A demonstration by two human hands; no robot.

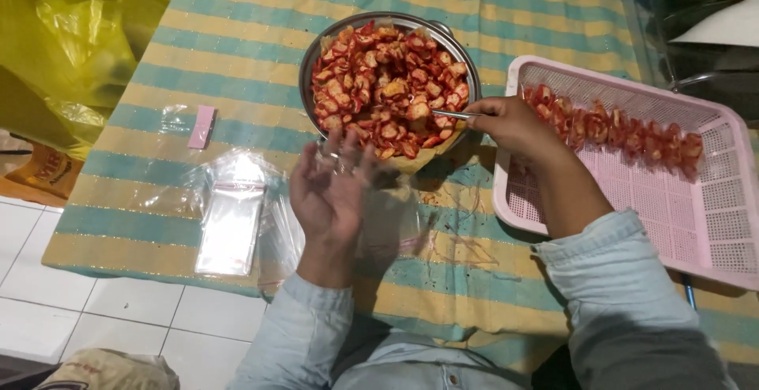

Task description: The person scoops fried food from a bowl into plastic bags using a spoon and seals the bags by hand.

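Striped mat (pixel 237 42); right hand (pixel 514 125) holds spoon (pixel 455 113) over snack bowl (pixel 387 86).

hands (pixel 419 153), spoon (pixel 452 113), bowl of red snacks (pixel 389 22)
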